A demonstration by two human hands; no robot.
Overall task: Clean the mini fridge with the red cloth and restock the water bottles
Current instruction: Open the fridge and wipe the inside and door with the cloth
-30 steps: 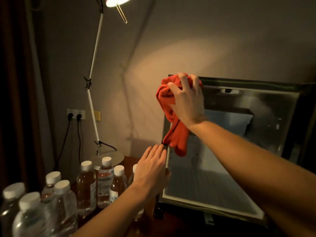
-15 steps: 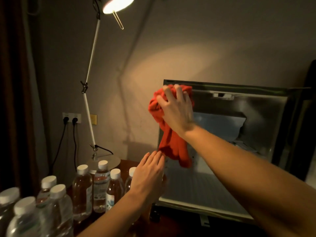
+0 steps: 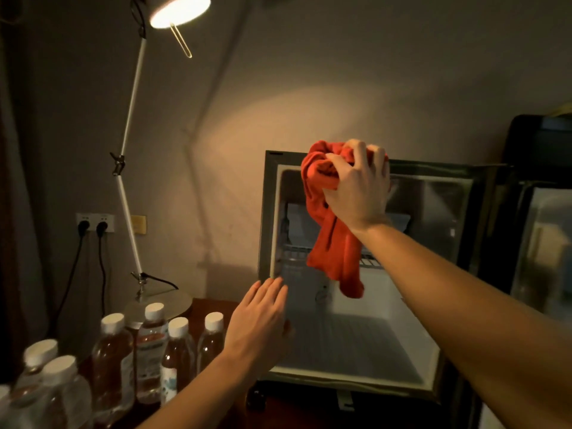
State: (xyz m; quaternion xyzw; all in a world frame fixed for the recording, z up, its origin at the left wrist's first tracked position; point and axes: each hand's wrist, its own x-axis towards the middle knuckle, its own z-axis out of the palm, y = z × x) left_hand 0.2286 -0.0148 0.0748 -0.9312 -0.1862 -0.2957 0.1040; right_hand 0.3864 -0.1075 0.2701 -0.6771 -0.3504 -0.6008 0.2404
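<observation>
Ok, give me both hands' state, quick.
Left hand: open, fingers straight, at the mini fridge left edge.
Right hand: grips the red cloth.

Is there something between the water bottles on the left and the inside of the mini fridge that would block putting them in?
Partly. The left hand rests flat at the left edge of the mini fridge, right beside the water bottles, and the red cloth, gripped by the right hand, hangs over the upper opening. The door is open and the fridge floor looks bare.
</observation>
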